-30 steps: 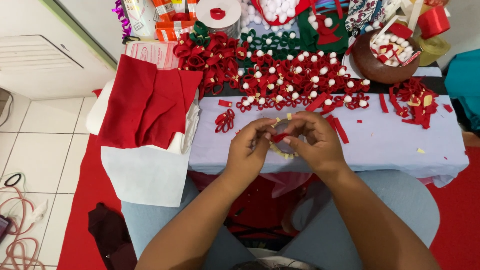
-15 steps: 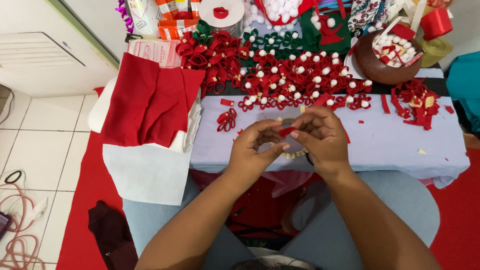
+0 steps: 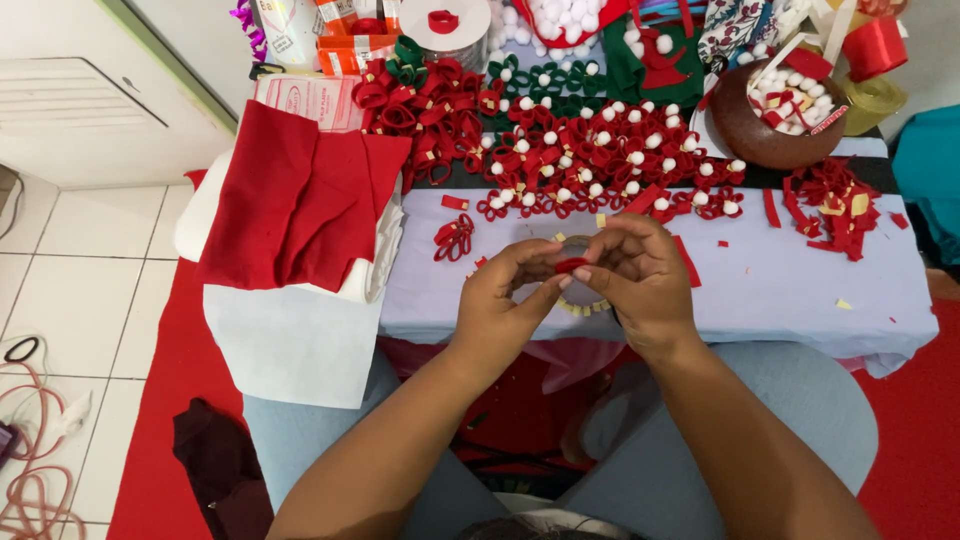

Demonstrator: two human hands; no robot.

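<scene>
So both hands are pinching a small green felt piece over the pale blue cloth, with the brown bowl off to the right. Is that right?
Not quite: the small felt piece is red, not green, as the head view shows. The left hand and right hand do pinch it over the pale blue cloth, with the brown bowl off to the right.

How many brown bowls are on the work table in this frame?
1: the brown bowl sits at the table's back right, holding red and white craft pieces, beyond the hands. Others could be hidden behind the clutter at the back edge.
</scene>
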